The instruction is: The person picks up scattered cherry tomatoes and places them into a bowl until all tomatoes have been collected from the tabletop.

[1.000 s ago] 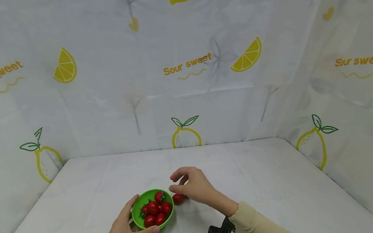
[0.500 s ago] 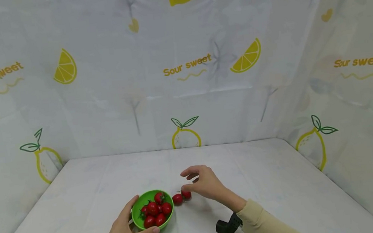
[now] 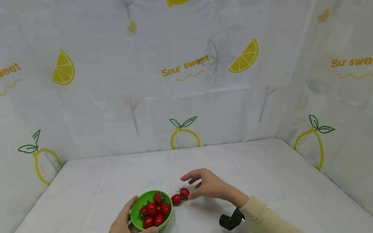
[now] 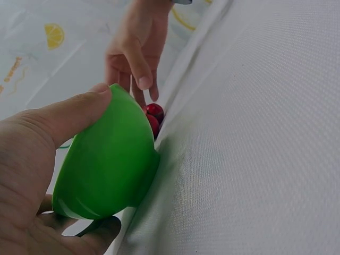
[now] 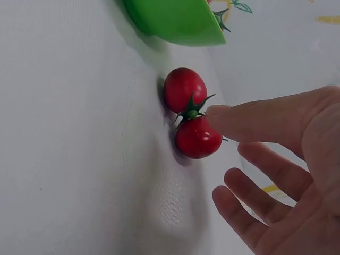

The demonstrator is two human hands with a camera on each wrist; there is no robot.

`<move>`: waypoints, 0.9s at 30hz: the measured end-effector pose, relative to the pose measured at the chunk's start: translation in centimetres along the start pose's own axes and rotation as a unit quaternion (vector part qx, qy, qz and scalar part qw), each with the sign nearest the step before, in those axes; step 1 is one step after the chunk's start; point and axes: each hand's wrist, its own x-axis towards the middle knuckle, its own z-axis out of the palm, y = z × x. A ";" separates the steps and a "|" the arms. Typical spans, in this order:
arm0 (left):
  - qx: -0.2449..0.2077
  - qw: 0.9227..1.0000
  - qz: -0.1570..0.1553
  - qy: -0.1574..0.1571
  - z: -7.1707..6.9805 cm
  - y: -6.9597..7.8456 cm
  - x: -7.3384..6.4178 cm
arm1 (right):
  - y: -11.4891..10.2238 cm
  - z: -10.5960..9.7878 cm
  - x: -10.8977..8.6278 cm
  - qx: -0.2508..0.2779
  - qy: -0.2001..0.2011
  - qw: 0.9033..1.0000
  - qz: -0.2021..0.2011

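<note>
My left hand point(image 3: 121, 231) holds a green bowl point(image 3: 136, 206), its thumb along the near rim and its fingers around the far side. Several red cherry tomatoes point(image 3: 151, 209), some with green stems, lie inside that bowl. Just right of the bowl, two more cherry tomatoes sit side by side on the white cloth: a plain one point(image 5: 184, 89) and one with a green stem point(image 5: 199, 139). Beside them, my right hand point(image 3: 210, 185) has its fingers spread apart and grips nothing. In the right wrist view, its thumb tip overlaps the stemmed tomato's edge.
A white cloth point(image 3: 266, 191) covers the table. Behind and at the sides hang white sheets point(image 3: 100, 80) with lemon prints. A black device point(image 3: 231, 220) is under the right wrist, beside a beige sleeve point(image 3: 269, 221).
My right hand has shifted right from over the two loose tomatoes, then lowered slightly beside them, so both now show. The left hand and bowl stay in place.
</note>
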 end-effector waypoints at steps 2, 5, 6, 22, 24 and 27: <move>0.004 1.000 0.002 0.002 0.0 0.0 0.0 | 0.2 -0.2 0.1 0.015 -0.018 1.000 0.001; 0.009 1.000 0.005 0.004 0.0 0.1 0.1 | 0.3 -0.3 0.1 0.032 -0.039 0.999 0.008; 0.011 1.000 0.006 0.004 -0.1 0.1 0.1 | 0.3 -0.3 0.1 0.034 -0.043 0.998 0.011; 0.009 1.000 -0.004 0.001 0.1 0.2 0.1 | 1.1 0.7 0.6 -0.006 -0.029 1.000 0.001; 0.006 1.000 -0.002 0.000 0.0 0.1 0.1 | 1.1 0.9 0.7 -0.014 -0.025 1.000 -0.003; 0.004 1.000 0.004 -0.001 0.0 0.1 0.0 | 1.1 1.1 0.7 -0.022 -0.023 0.999 -0.007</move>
